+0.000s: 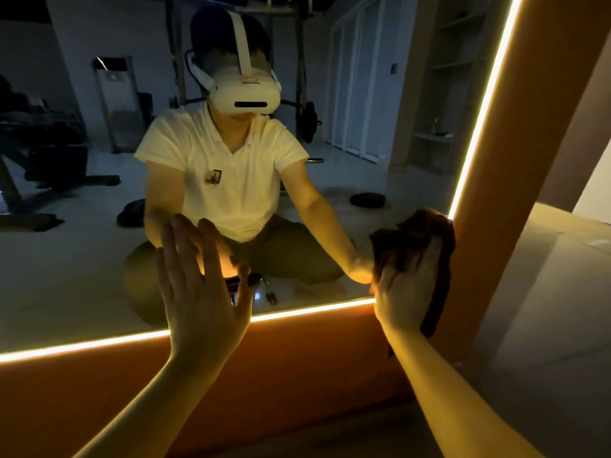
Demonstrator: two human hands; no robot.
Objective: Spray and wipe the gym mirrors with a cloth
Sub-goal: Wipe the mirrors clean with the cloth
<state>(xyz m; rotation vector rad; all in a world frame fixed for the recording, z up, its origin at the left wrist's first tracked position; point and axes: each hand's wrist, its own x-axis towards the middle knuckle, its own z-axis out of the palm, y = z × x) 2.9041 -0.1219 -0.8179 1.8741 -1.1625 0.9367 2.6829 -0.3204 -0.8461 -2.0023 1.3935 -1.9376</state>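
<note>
A large gym mirror (82, 276) fills the view, edged by a glowing light strip along its bottom and right side. My left hand (201, 292) lies flat against the glass near the bottom edge, fingers straight and spread. My right hand (406, 285) presses a dark brown cloth (420, 236) against the mirror's lower right corner, fingers over the cloth. Part of the cloth hangs down past the hand. No spray bottle is in direct view; a shiny object shows in the reflection by my knees.
An orange frame (330, 358) surrounds the mirror, with an orange column (515, 160) at the right. Beyond it lies pale floor (545, 309). The reflection shows me seated on the floor, gym racks, weight plates and a bench behind.
</note>
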